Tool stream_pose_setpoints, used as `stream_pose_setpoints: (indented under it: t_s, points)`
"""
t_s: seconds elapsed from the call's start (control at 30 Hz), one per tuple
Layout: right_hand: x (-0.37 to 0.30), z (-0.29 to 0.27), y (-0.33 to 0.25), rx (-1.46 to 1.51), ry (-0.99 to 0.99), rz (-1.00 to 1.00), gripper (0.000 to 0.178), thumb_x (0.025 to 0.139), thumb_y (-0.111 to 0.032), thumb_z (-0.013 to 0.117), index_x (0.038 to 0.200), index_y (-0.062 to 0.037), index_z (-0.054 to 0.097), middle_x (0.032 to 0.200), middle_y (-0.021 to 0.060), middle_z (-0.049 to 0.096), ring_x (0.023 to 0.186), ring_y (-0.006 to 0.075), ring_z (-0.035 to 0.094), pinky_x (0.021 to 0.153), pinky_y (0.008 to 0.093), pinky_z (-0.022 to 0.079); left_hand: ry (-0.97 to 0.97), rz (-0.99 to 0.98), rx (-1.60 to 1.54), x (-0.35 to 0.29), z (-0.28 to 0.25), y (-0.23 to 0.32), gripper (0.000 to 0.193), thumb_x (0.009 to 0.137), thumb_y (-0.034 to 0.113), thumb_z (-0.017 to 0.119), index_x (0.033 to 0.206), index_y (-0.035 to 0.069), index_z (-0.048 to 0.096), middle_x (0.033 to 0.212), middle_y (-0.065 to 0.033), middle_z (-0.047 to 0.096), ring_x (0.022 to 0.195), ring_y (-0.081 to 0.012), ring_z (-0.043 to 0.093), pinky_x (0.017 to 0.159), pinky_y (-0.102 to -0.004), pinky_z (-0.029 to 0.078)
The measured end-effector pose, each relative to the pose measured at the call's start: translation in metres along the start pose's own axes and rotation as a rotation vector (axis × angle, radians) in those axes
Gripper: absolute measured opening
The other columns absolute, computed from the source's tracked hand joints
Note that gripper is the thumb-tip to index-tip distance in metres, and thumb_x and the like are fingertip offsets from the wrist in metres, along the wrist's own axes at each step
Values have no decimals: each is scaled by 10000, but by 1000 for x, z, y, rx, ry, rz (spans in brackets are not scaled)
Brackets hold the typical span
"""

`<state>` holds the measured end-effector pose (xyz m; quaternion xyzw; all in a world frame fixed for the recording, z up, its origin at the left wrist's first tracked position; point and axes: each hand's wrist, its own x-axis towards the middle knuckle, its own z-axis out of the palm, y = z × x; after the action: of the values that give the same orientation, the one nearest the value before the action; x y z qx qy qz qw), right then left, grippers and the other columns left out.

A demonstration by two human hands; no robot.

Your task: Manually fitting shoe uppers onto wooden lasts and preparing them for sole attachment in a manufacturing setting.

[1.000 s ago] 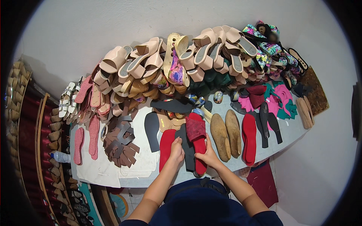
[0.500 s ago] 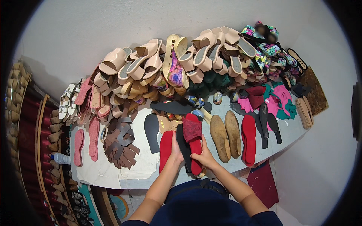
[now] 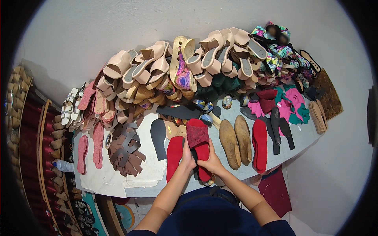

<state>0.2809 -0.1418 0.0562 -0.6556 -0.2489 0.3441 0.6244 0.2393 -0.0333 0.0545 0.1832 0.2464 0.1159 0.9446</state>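
Note:
A red sandal [image 3: 203, 151] with a dark red textured strap is held between my two hands above the near middle of the table. My left hand [image 3: 188, 156] presses on its left side, together with a black sole [image 3: 195, 169] lying mostly behind the sandal. My right hand [image 3: 212, 161] grips the right edge, its thumb across the red footbed. Beside my left hand lies a red insole [image 3: 174, 151] on the table. Two wooden shoe lasts [image 3: 229, 143] stand side by side to the right of my right hand, then stacked red insoles [image 3: 259, 147].
Heeled beige sandals [image 3: 212, 59] and patterned ones [image 3: 281, 53] are heaped along the back. Brown strap pieces [image 3: 128, 151], a dark grey sole [image 3: 158, 137] and pink insoles [image 3: 82, 153] lie left. Pink and green scraps [image 3: 293, 102] and black pieces [image 3: 274, 129] lie right. Shelves of lasts [image 3: 57, 149] stand far left.
The red sandal has shifted slightly left and turned, its strap now over the black sole, which shows less than before. My left hand has moved a little right, closer to my right hand.

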Motion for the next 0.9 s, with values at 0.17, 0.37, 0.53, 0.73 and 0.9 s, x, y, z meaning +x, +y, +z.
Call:
stream_pose_setpoints:
  t_s: [0.17, 0.37, 0.53, 0.73, 0.9]
  points:
    - [1, 4, 4, -189, 32, -64, 1023, 589, -67, 629, 1323, 12, -78, 1276, 208, 293, 1137, 254, 384, 937, 303, 316, -2, 14, -39, 7, -15, -5, 543, 858, 521, 295, 1152, 90, 444, 1104, -91, 517, 1001, -229, 507, 883, -385, 398]
    - [0, 3, 2, -1, -7, -12, 1014, 592, -48, 628, 1330, 0, -66, 1286, 198, 277, 1156, 238, 362, 946, 305, 303, 35, 6, 32, 10, -17, -8, 604, 813, 586, 342, 1140, 91, 456, 1098, -90, 521, 998, -224, 508, 881, -384, 397]
    - [-3, 0, -26, 278, -32, 36, 962, 627, 23, 582, 1333, -17, -70, 1281, 155, 297, 1107, 204, 403, 897, 283, 348, -427, -213, -268, 19, -86, 9, 454, 781, 466, 533, 1014, 76, 513, 949, -73, 582, 874, -203, 564, 807, -365, 452]
    - [3, -30, -18, 218, 23, 19, 949, 622, 34, 566, 1353, -70, -30, 1256, 101, 339, 1014, 164, 444, 841, 256, 372, 164, 93, 282, 11, -55, 15, 247, 822, 221, 560, 999, 53, 522, 838, -54, 599, 743, -150, 589, 663, -265, 482]
    - [3, -11, -6, 135, 16, 17, 952, 624, 17, 579, 1347, -48, -37, 1245, 111, 346, 1014, 174, 453, 845, 272, 380, 187, 218, 330, 8, -28, 6, 369, 868, 264, 476, 1172, 76, 387, 1047, -75, 537, 874, -159, 554, 699, -286, 472]
